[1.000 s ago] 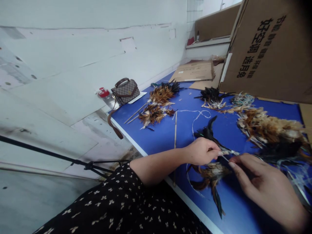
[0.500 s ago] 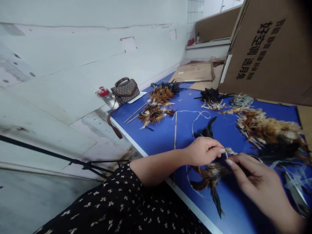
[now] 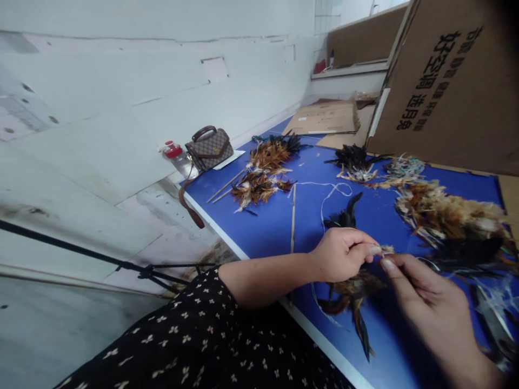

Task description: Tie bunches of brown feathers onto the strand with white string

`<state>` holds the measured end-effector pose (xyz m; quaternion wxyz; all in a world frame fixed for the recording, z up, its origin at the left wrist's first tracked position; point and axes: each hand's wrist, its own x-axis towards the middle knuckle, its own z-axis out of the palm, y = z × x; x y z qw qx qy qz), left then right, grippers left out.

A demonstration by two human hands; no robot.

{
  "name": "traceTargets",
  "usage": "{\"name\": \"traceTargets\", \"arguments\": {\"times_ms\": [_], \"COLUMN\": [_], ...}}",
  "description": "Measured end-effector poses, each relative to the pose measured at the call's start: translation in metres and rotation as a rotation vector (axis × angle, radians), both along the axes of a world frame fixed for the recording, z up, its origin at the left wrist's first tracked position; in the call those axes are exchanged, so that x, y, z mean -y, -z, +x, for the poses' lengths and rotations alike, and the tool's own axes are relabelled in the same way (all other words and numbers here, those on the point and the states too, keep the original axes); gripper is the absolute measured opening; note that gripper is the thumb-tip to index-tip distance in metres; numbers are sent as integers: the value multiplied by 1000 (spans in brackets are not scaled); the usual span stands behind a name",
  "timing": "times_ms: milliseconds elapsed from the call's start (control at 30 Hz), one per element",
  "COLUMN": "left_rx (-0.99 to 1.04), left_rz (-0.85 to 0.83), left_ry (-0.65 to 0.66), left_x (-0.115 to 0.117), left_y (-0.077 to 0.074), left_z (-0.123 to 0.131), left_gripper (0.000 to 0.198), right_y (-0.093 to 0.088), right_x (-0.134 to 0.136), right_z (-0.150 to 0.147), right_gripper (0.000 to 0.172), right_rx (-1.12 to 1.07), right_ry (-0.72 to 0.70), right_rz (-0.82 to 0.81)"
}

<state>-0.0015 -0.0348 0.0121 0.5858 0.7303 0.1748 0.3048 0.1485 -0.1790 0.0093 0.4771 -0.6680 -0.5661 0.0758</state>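
Left hand (image 3: 343, 254): pinching the quill ends of a feather bundle (image 3: 352, 292), at 5 o'clock on the blue table (image 3: 275, 227).
Right hand (image 3: 430, 308): fingertips closed on the same quills, probably on thread too.
Progress: one tied bunch (image 3: 259, 186) lies at 11 o'clock; loose feathers (image 3: 446, 213) remain at 2 o'clock.
Room: table edge just under the left wrist; cardboard box (image 3: 454, 86) walls off 1 o'clock.

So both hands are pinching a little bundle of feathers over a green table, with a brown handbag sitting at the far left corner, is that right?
Not quite: the table is blue, not green, as the head view shows. The rest holds: the left hand and right hand pinch a small feather bundle between their fingertips, and the brown handbag sits at the far left corner.
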Motion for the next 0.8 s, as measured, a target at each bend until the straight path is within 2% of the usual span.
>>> {"name": "traceTargets", "arguments": {"times_ms": [100, 267, 367, 467, 533, 667, 800], "left_rx": [-53, -121, -127, -63, -35, 65, 140], "left_rz": [-154, -253, -367, -476, -494, -549, -701], "left_ry": [-81, -162, -101, 54, 113, 35, 104], "left_x": [8, 9, 4, -3, -6, -8, -11], "left_y": [3, 4, -1, -5, -5, 1, 3], "left_z": [3, 8, 6, 3, 2, 8, 12], "left_gripper": [26, 14, 17, 34, 42, 47, 53], "right_y": [9, 15, 14, 14, 17, 22, 18], "right_x": [-4, -8, -9, -10, -11, -8, -5], "right_z": [-13, -22, -21, -18, -16, -15, -13], "right_gripper": [17, 10, 14, 23, 29, 39, 27], "right_rx": [152, 291, 300, 247, 142, -33, 105], "right_ry": [-33, -56, -49, 53, 126, 189, 168], "right_rz": [117, 229, 215, 142, 85, 60, 190]}}
